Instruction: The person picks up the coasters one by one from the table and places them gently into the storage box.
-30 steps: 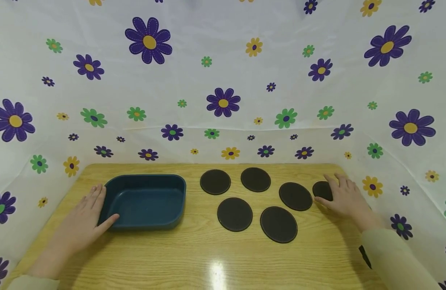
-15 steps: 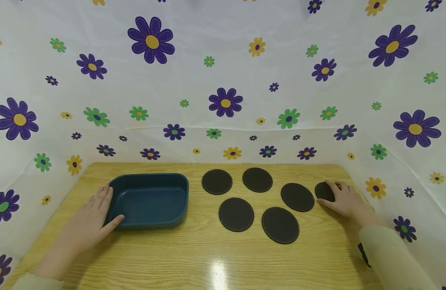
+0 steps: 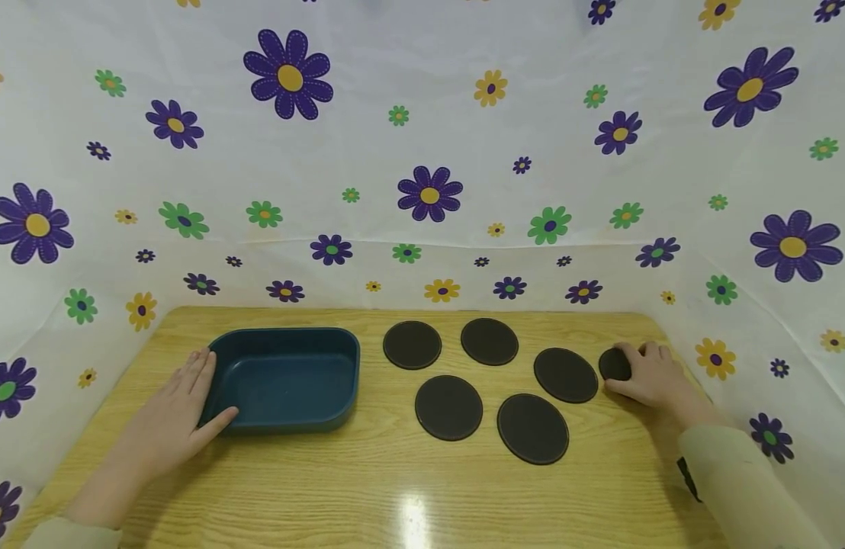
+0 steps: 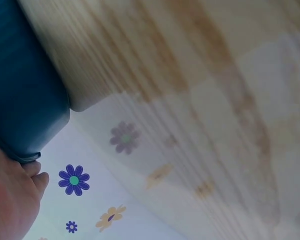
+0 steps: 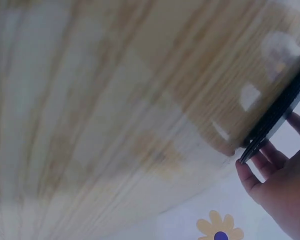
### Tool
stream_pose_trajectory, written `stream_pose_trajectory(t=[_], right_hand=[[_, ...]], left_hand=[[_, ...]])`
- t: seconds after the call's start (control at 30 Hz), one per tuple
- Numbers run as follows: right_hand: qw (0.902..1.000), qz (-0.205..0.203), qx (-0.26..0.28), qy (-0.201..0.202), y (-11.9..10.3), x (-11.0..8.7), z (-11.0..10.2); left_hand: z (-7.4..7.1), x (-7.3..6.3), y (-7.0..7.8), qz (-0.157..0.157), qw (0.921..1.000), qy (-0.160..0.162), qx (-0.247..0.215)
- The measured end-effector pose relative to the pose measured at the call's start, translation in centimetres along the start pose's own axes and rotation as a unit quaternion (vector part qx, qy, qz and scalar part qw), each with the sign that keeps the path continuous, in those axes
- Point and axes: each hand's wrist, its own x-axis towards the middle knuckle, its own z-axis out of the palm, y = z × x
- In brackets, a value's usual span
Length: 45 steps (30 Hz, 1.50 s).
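A dark blue rectangular dish [image 3: 285,385] stands on the left of the table. My left hand [image 3: 171,419] lies against its left side, fingers straight along the wall and the thumb reaching over the near corner. Toward the right edge, my right hand [image 3: 652,379] pinches a black round coaster [image 3: 613,364] by its rim, thumb on the near side and fingers on the far side. The hand covers the right part of that coaster. In the right wrist view the coaster's dark edge [image 5: 276,109] shows between thumb and fingers.
Several larger black discs lie flat between dish and right hand: two at the back [image 3: 412,345], two nearer the front [image 3: 448,407], and one [image 3: 566,375] just left of the held coaster. White flowered cloth [image 3: 422,137] encloses the wooden table [image 3: 313,488] at back and sides.
My right hand's fingers have drawn in from a spread reach over the small coaster to its rim. The left hand keeps its place at the dish; the head view has shifted slightly.
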Motion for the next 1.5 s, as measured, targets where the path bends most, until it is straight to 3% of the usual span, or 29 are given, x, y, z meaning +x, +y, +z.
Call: stream_pose_trajectory(t=[0.23,0.63,1.0,1.5], right_hand=[[0.9999,0.005,-0.005,0.011,-0.5,0.1,-0.8],[0.9981,-0.043,-0.035,0.028,-3.5,1.1,-2.9],[0.9941,-0.082,-0.068,0.021,-8.4,2.0,-5.4],[0.9869,-0.141,-0.073,0.028,-15.2,3.7,-5.5]], left_hand=[[0.3,0.2,-0.2,0.017,0.9997,0.014,0.011],[0.4,0.3,-0.2,0.02,0.9997,0.015,0.008],[0.1,0.6,-0.1,0.017,0.9998,0.008,0.005],[0.3,0.8,-0.1,0.016,0.9999,-0.004,0.003]])
